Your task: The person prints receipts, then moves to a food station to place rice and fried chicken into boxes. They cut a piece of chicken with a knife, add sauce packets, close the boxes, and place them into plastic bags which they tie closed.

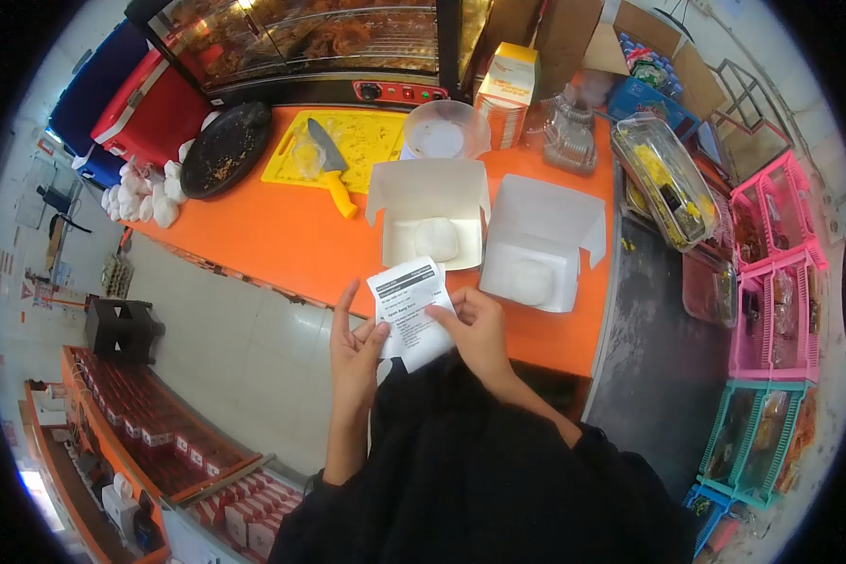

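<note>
Both hands hold a printed paper receipt [408, 316] in front of the orange counter [254, 254]. My left hand [355, 348] pinches its left edge between thumb and fingers, with the index finger raised. My right hand [479, 334] grips the right side, thumb on top of the print. Just beyond the paper, an open white box [402, 193] holds a round white lump [435, 241]. To its right stands a second open white box [545, 218] with another white lump [531, 281] inside.
A knife [331, 160] lies on a yellow cutting board [376, 141], beside a black round pan [226, 150]. A clear bowl [446, 130], a carton [509, 89] and a glass display case [320, 42] stand behind. Plastic trays [663, 179] and pink baskets [775, 273] are at right.
</note>
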Tool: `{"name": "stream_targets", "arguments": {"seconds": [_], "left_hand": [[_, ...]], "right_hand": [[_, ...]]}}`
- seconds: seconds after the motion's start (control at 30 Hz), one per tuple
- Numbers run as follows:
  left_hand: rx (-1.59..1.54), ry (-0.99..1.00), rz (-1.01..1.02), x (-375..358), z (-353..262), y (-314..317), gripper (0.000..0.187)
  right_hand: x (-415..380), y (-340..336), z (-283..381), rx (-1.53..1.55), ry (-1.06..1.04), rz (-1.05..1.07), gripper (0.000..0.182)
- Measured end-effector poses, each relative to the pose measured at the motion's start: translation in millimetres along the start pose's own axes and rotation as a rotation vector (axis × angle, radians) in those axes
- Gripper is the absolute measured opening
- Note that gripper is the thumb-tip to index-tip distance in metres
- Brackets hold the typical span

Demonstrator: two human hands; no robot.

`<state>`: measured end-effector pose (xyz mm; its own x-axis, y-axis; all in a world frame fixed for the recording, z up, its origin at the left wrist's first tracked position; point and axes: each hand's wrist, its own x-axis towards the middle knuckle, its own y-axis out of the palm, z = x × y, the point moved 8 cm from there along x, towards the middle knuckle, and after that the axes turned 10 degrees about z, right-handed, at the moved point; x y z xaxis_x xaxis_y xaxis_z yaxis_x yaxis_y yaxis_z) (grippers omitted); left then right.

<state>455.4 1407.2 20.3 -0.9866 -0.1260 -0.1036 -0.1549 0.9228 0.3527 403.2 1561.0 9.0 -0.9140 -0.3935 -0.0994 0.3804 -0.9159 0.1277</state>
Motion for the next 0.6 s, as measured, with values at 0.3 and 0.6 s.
{"name": "stream_targets", "arguments": {"seconds": [0.3, 0.6], "left_hand": [[0.043, 0.269, -0.340, 1, 36, -115, 0.039], [1.006, 0.021, -0.207, 102, 57, -92, 0.045]], "right_hand": [[6, -4, -82, -0.056, -0.178, -0.127, 0.007], [10, 26, -126, -1.289, -0.019, -0.081, 0.047]]}}
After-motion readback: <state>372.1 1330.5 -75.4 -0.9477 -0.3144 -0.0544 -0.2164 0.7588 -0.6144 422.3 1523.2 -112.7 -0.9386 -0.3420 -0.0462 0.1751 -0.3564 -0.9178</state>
